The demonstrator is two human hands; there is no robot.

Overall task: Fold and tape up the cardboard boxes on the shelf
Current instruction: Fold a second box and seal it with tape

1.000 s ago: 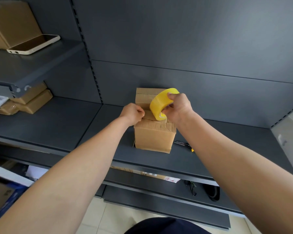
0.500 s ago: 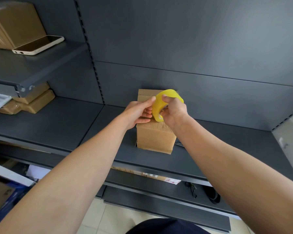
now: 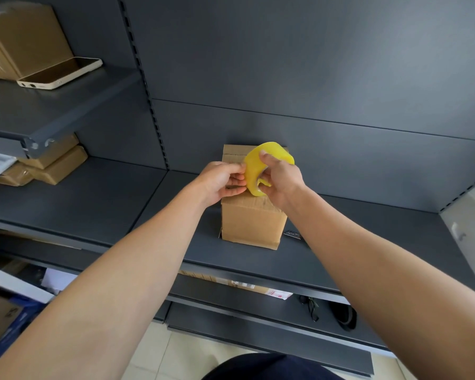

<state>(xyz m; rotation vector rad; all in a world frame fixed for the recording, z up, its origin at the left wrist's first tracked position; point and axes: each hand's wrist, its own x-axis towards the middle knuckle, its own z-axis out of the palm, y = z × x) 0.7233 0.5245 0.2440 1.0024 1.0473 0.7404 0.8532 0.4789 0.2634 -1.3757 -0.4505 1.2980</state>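
- Head view — the cardboard box [image 3: 254,223] stands upright on the grey shelf [image 3: 121,204], near the back panel. Its top flaps are folded down, and a seam shows across the far part of the top.
- The yellow tape roll [image 3: 251,170] is held just above the box's top, between the two hands.
- The right hand [image 3: 283,179] grips the roll, with fingers over the outer face and the thumb hooked into the core.
- The left hand [image 3: 220,179] pinches at the roll's near edge with curled fingertips. This looks like a hunt for the loose end, but whether an end is lifted cannot be told.
- Handling, as a judgement: the box looks small and light, with thin corrugated walls that are stiff along the edges but give way at mid-panel.
  - Nothing pins the box, so it would likely slide on the smooth metal when tape is pulled across it.
  - Bracing it with a flat palm on the flaps near the seam seems safest.
- The roll is rigid at the core and slick on its outer face — the core is the sure place to hold it. The film will probably cling to itself if it goes slack.
- Off to the left lie flat cartons [image 3: 52,165]. A phone [image 3: 61,74] rests on the upper shelf [image 3: 66,116].
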